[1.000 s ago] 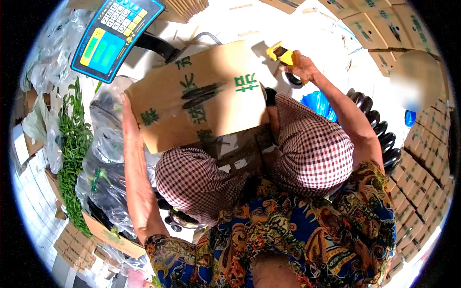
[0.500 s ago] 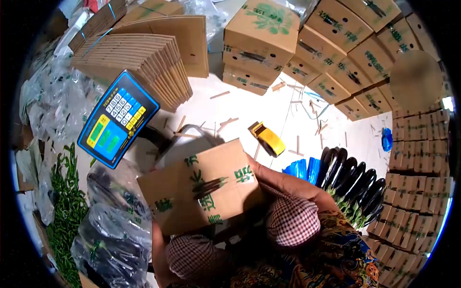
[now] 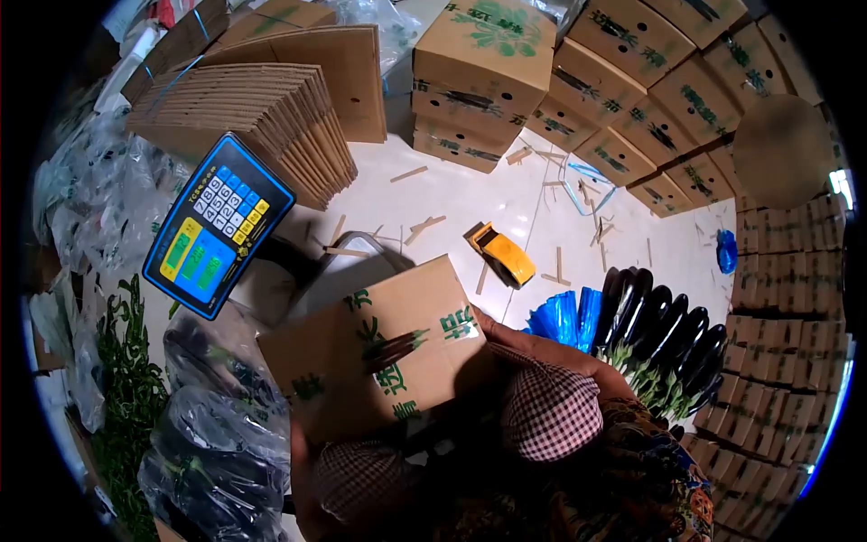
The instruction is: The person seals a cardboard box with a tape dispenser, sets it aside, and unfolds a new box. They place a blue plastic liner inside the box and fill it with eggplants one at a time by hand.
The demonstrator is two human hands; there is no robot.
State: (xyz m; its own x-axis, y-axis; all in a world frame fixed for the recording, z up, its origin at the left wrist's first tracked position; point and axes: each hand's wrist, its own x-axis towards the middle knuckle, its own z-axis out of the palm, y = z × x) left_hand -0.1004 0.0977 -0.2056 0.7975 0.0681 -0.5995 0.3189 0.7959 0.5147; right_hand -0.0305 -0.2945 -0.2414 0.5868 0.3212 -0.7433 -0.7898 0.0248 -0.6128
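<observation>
While one second ago your right hand (image 3: 485, 325) was holding the yellow tape dispenser (image 3: 508, 262), now this tool lies on the white floor (image 3: 452, 203), near the far right part of the carton (image 3: 384, 352). This means that both your arms are given to the carton, and the dispenser is in neither hand. The carton is before your knees (image 3: 553, 411), set at a slant, with its printed face upward; on what it rests, I cannot tell. Your right hand is at its right side, mostly in shadow, and I cannot say whether the fingers are clamped on the cardboard or only touch it. Your left forearm (image 3: 305, 488) goes to the near left side, but your left hand is hidden there, so its state I also cannot tell. Compared with half a second ago, the carton is in nearly the same place. On the right, blue strips (image 3: 564, 316) lie just beside the row of dark eggplants (image 3: 659, 316); on the left is the scale display (image 3: 219, 230).
</observation>
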